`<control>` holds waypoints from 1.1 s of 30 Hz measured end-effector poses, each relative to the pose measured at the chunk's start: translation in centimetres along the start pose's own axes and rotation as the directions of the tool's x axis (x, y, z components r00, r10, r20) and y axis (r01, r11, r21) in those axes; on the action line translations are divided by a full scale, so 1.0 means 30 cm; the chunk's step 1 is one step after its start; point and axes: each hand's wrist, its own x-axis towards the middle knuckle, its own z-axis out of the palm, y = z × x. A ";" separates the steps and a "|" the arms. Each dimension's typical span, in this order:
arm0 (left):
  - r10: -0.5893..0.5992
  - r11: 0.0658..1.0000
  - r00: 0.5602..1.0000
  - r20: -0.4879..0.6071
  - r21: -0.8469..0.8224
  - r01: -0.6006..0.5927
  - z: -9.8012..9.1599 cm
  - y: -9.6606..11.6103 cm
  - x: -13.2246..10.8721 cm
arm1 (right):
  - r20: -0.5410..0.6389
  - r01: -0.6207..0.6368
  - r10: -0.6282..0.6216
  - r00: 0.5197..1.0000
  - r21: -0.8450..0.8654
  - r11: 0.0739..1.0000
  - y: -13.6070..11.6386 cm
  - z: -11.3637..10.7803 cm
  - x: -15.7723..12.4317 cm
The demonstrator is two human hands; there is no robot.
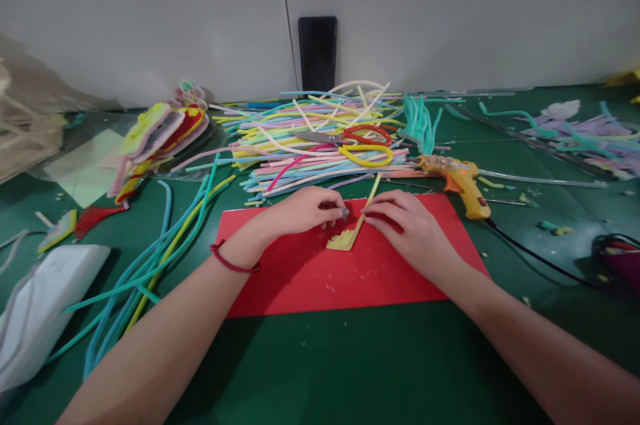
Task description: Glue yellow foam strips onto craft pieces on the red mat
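Observation:
A small folded piece of yellow strips [341, 240] lies on the red board [300, 285], with one long yellow end rising up and to the right. My right hand [403, 221] pinches that end between thumb and fingers. Just left of it, my left hand [313, 209], with a red cord on the wrist, has its fingers curled together above the board. A small greyish bit shows at its fingertips, too small to make out.
Behind the board lies a pile of coloured fuzzy stems [280, 168] with scissors [367, 137] on top. A yellow glue gun [463, 185] with a cord is at right. A phone [318, 55] leans on the wall. Loose stems and a white power strip [55, 305] lie at left.

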 end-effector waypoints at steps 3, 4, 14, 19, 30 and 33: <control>0.024 1.000 0.999 -0.045 0.021 -0.023 0.002 -0.015 0.007 | -0.046 0.031 -0.031 0.998 0.004 1.000 -0.005 -0.001 0.002; 0.038 0.999 0.997 -0.060 0.027 -0.036 0.008 -0.020 0.009 | -0.055 0.048 -0.048 0.997 0.008 0.999 -0.007 -0.002 0.003; 0.144 0.988 0.802 -0.580 0.129 -0.083 0.146 -0.061 -0.142 | -0.037 0.149 -0.146 0.989 0.124 0.981 -0.029 -0.001 0.004; 0.239 0.959 0.804 -0.545 0.261 -0.108 0.185 -0.065 -0.185 | 0.002 0.172 -0.175 0.985 0.166 0.971 -0.027 -0.004 0.009; 0.335 0.874 0.847 -0.414 0.472 -0.115 0.188 -0.082 -0.180 | 0.113 0.170 -0.183 0.977 0.114 0.979 -0.023 -0.004 0.006; 0.333 0.877 0.833 -0.441 0.470 -0.102 0.188 -0.081 -0.179 | 0.120 0.168 -0.181 0.976 0.113 0.979 -0.025 -0.006 0.007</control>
